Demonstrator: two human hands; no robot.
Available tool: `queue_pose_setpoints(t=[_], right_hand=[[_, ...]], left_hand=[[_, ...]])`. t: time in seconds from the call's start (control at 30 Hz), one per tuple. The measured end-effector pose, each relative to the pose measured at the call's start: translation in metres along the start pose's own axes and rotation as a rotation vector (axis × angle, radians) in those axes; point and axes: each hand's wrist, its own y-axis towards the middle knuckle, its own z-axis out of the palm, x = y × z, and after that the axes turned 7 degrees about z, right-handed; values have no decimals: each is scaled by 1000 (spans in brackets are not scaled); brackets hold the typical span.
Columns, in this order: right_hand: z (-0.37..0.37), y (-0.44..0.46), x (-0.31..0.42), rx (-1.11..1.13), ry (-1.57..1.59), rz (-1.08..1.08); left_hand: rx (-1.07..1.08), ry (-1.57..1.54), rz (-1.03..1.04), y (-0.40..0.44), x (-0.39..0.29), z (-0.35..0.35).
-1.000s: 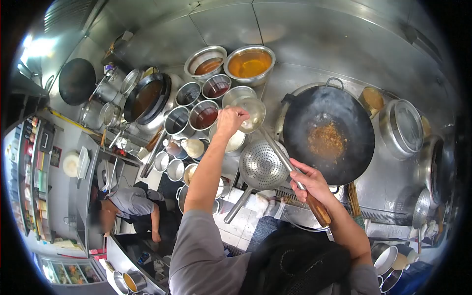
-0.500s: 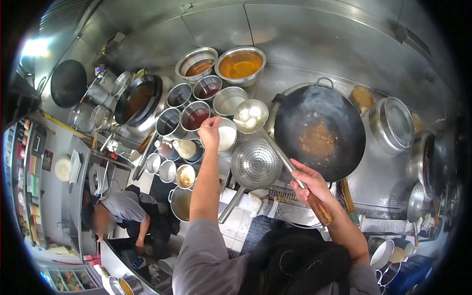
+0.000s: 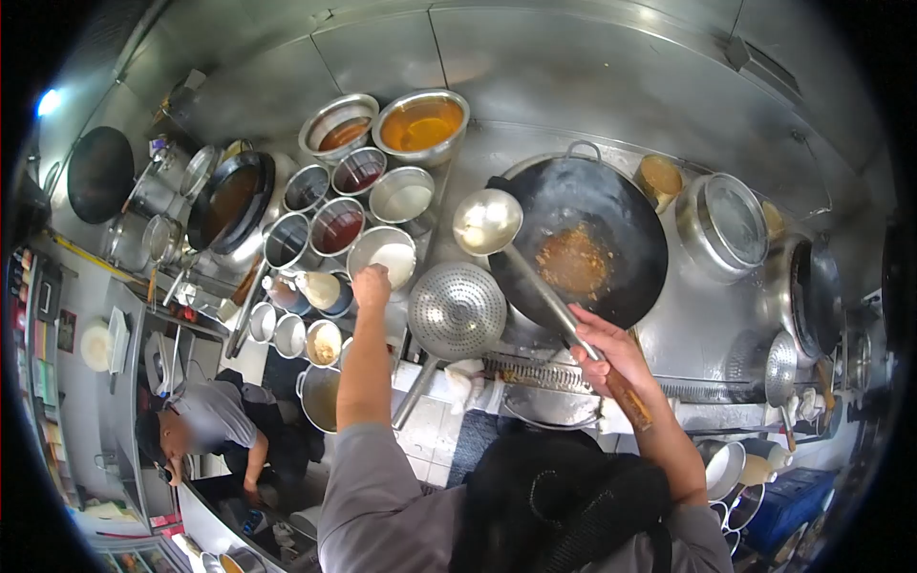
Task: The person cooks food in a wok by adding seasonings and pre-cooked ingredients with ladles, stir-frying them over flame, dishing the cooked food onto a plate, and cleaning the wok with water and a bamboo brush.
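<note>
My right hand (image 3: 611,353) is wrapped round the wooden-handled ladle (image 3: 488,222), whose bowl hangs by the left rim of the black wok (image 3: 630,220). Brown minced food (image 3: 575,263) lies in the steaming wok. Fingers pressed together, my left hand (image 3: 371,286) is at the front edge of a metal pot of white contents (image 3: 394,256); what it pinches, if anything, is too small to make out. Between my hands a perforated strainer (image 3: 457,312) rests with its handle toward me.
Metal pots of dark and red liquid (image 3: 337,226) and a bowl of amber oil (image 3: 420,126) stand at the back left. Squeeze bottles (image 3: 319,288) are left of my left hand. A lidded pot (image 3: 734,222) is at right. A person (image 3: 205,420) bends at lower left.
My left hand has moved from beside the ladle bowl down to the white-filled pot. The ladle bowl has shifted toward the wok's left rim. The whole view has swung, moving the scene leftward.
</note>
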Motion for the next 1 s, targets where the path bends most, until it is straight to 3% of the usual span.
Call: queue_pose_setpoints(t=[0.03,0.1,0.3,0.37,0.5,0.57,0.67,0.7,0.73,0.77,0.8,0.83,0.87,0.9,0.93,0.97,1.0], right_hand=[[-11,-7,3,-11,5,-10],[-31,-20,9,-83,-72,-52],[-96,-42,26,-240,-288,-98],[-118,-46,32,-207,-291,-116],[-162,-46,45,-195,-273,-66],[-181,-43,54,-196,-302,-38],[-201,-42,56,-198,-360,-31],[-203,-39,57,-194,-395,-46],[-204,-41,59,-257,-449,-48],[-205,-45,58,-274,-558,-98],[-195,-54,55,-220,-626,-151],[-183,-60,52,-259,-814,-137],[-195,-50,49,-239,-843,-123],[-207,-37,46,-277,-865,-172],[-334,38,84,-148,-855,-168],[-212,-21,58,-334,-931,-57],[-190,-27,39,-390,-885,-126]], left_hand=[[20,-30,-33,-12,-12,-12],[-142,57,124,-21,-4,5],[-493,-150,49,-89,-35,-68],[-541,-199,-201,-143,-57,-100],[-642,-128,-402,-290,-63,-114],[-577,-55,-507,-384,-40,-90],[-407,-44,-793,-515,-61,-64],[-465,-112,-820,-568,-53,-37],[-402,-89,-989,-600,-73,-31],[-402,-54,-1046,-639,-77,-9],[-422,-176,-1116,-653,-123,-21],[-162,-53,-1283,-675,-129,-11],[-257,-254,-1423,-694,-153,-14],[-351,-149,-1437,-714,-171,-11],[-384,-161,-1444,-752,-162,16],[-445,-201,-1552,-772,-169,32],[-491,-273,-1601,-799,-167,53]])
